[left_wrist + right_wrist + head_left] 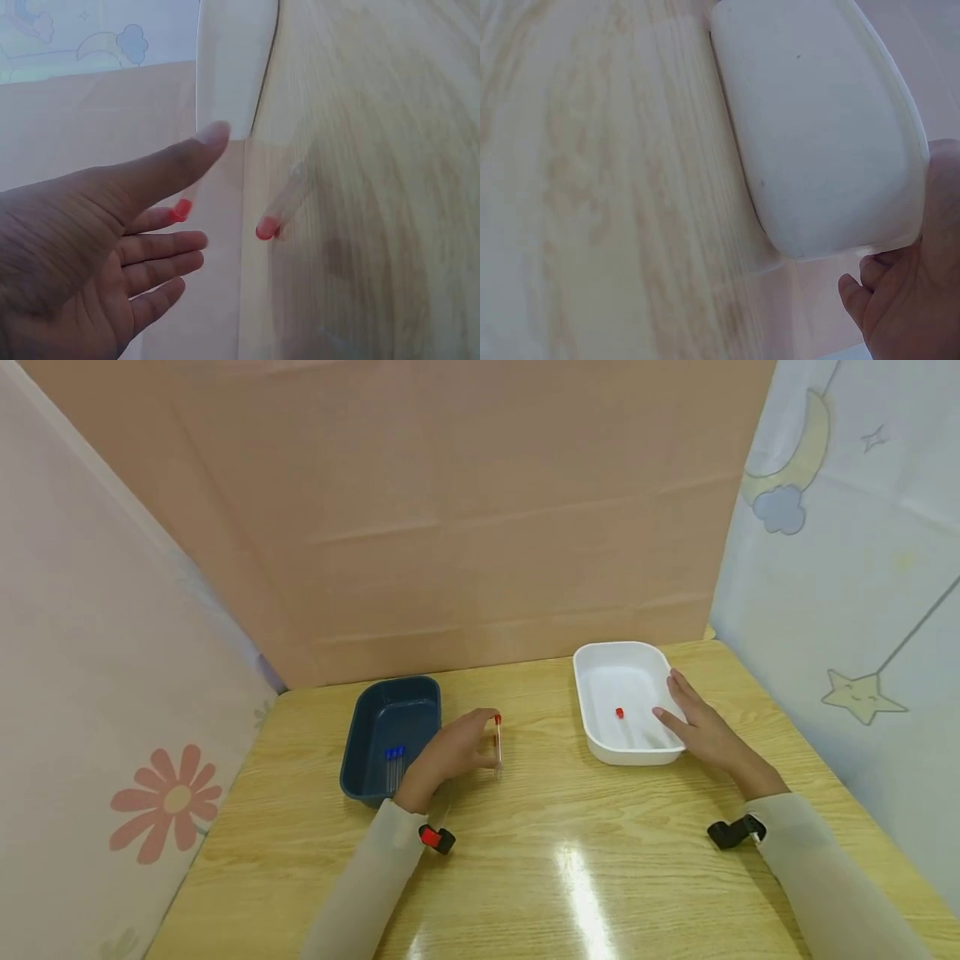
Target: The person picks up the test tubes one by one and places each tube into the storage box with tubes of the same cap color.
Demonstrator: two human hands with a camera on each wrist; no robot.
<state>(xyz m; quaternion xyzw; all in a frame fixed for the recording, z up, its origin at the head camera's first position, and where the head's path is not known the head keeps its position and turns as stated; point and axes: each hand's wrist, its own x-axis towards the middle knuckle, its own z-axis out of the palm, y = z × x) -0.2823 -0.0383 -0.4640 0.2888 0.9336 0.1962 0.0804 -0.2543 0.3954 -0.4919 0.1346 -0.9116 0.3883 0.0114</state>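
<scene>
My left hand (457,745) pinches a clear test tube with a red cap (498,718) between thumb and fingers, just right of the dark blue tray (352,735). In the left wrist view, another red-capped tube (267,226) shows beyond the hand, over the wood. Several blue-capped tubes (394,753) stay inside the dark tray. My right hand (701,727) grips the near right side of a white tray (587,714), its thumb over the rim and its fingers along the outer wall. Inside that tray lies a tube with a red cap (619,713).
Both trays stand on a wooden table (510,852), toward its back edge. A tan cloth (480,527) hangs behind them. Patterned cloths hang at the left and right sides. A wrist camera (437,838) sits at the left sleeve and another (731,832) at the right.
</scene>
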